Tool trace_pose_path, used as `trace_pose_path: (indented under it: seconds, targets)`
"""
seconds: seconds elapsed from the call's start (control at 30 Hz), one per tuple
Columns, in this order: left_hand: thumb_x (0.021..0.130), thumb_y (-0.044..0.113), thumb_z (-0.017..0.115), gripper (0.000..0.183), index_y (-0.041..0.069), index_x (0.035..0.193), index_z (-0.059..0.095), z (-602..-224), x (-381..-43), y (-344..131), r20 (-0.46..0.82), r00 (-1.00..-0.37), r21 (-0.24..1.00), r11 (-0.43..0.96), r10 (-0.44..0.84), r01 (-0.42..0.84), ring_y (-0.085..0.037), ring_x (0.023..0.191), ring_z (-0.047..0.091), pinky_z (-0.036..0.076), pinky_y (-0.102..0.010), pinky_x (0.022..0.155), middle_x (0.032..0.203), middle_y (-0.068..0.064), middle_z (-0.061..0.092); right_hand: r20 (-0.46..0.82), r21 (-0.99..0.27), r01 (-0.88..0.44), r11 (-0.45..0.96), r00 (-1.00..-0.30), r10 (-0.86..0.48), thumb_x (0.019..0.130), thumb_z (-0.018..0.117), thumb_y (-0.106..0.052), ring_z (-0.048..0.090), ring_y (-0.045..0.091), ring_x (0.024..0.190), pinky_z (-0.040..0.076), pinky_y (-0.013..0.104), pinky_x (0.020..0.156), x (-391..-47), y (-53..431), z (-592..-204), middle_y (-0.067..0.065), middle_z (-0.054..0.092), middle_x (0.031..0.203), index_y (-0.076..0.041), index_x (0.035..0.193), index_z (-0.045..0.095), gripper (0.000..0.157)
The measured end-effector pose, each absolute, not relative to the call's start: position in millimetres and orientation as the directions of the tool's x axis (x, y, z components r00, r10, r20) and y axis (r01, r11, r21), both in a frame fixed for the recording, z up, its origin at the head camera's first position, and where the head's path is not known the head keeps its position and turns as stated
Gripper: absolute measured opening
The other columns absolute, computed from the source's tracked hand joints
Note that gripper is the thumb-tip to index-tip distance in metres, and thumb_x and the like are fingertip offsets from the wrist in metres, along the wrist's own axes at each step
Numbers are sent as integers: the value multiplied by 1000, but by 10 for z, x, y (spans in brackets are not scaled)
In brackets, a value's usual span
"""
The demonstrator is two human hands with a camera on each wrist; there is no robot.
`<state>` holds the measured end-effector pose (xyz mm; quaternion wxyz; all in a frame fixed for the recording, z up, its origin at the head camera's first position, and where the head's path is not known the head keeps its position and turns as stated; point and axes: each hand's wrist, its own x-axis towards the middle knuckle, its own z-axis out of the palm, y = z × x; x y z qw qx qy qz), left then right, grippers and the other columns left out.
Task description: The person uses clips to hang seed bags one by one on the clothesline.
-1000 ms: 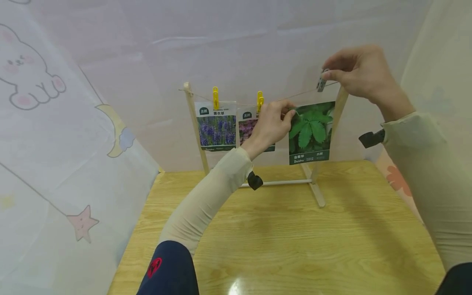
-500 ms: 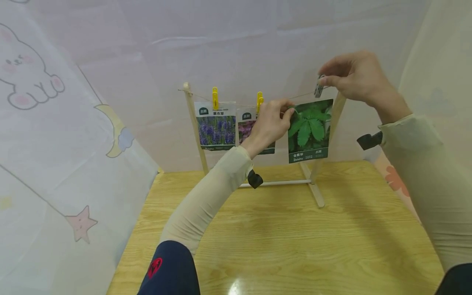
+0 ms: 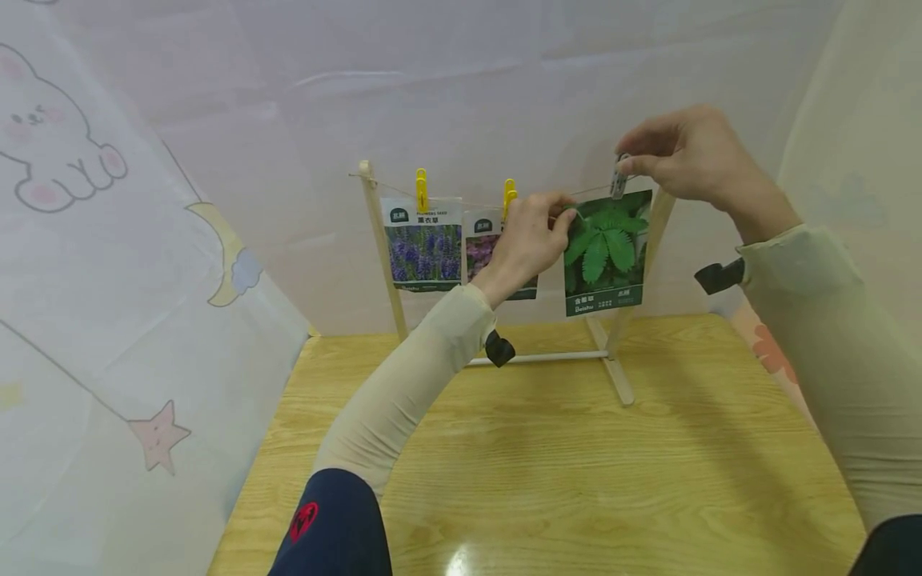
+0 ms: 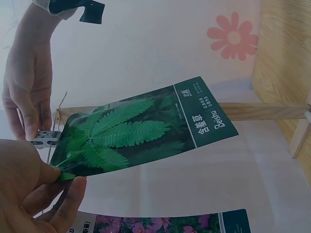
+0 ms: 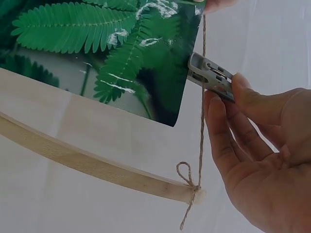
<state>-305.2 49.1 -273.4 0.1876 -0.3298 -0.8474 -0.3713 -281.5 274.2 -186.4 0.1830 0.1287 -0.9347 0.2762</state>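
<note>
My left hand (image 3: 529, 240) pinches the upper left corner of a green seed packet (image 3: 605, 256) with a fern-like leaf picture, holding it up at the twine (image 5: 202, 131). Between the thumb and fingers of my right hand (image 3: 695, 156) is a grey metal clothespin (image 5: 211, 75). Its mouth sits at the packet's top edge, overlapping the twine in the right wrist view. Left of the packet, a purple-flower seed packet (image 3: 423, 252) hangs from a yellow clothespin (image 3: 421, 190). A pink-flower packet (image 3: 481, 250) hangs beside it under another yellow clothespin (image 3: 509, 194), partly hidden by my left hand.
The twine is tied between two wooden posts of a rack (image 3: 385, 264), with a bow at the right post (image 5: 184, 191). A white crossbar (image 3: 547, 357) and wooden foot (image 3: 618, 380) stand on the wood-grain table (image 3: 576, 480). Pale printed curtains (image 3: 461, 104) surround it.
My right hand has moved down and slightly left, bringing the metal clothespin to the top edge of the green packet. The left hand has stayed nearly still, with the packet raised slightly.
</note>
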Motion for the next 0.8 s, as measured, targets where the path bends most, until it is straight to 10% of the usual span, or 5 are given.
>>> trace_pose_path:
  seconds: [0.47, 0.8]
  targets:
    - [112, 15, 57, 26, 5, 131, 73, -2747, -3066, 473, 581, -704, 510, 491, 410, 707, -14, 97, 76, 60, -20, 81, 116, -10, 80, 389, -438, -351, 827, -904, -178, 108, 66, -30, 64, 41, 123, 46, 34, 85, -2820, 2709, -1889, 26, 70, 135, -4, 138, 70, 39]
    - [112, 15, 57, 27, 5, 131, 73, -2718, -3070, 477, 593, -698, 507, 487, 402, 711, -15, 98, 76, 60, -20, 83, 116, -10, 80, 396, -439, -362, 823, -900, -184, 106, 70, -30, 55, -7, 91, 43, 20, 77, -2826, 2713, -1885, 21, 74, 131, -6, 134, 73, 37]
